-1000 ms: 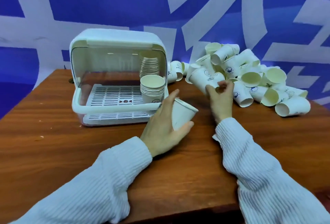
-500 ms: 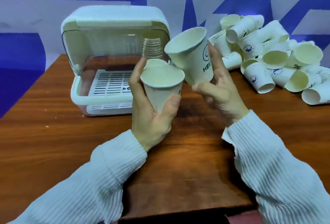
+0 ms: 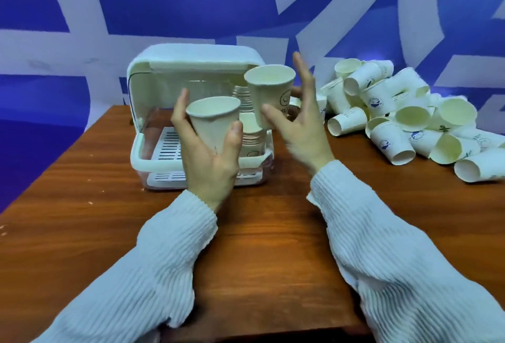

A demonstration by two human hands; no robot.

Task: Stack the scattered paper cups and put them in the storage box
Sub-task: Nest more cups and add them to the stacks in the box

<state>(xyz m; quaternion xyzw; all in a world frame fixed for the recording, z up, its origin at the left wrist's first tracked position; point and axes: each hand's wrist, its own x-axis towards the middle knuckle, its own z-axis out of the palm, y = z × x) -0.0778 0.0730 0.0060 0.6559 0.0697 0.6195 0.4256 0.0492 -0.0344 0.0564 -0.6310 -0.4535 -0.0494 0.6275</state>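
Two cups up: my left hand (image 3: 210,157) grips lower cup (image 3: 214,121), fingers curled round it; my right hand (image 3: 303,127) pinches higher cup (image 3: 270,94), upper fingers splayed. Storage box (image 3: 191,69) behind on table (image 3: 259,233), stack (image 3: 252,135) inside. Loose pile (image 3: 404,113) right.

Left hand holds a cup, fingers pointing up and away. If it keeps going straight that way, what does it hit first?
Probably the storage box: the left hand and its cup sit directly before the box's open front, with the stacked cups inside just behind. Depth from this single view is uncertain.
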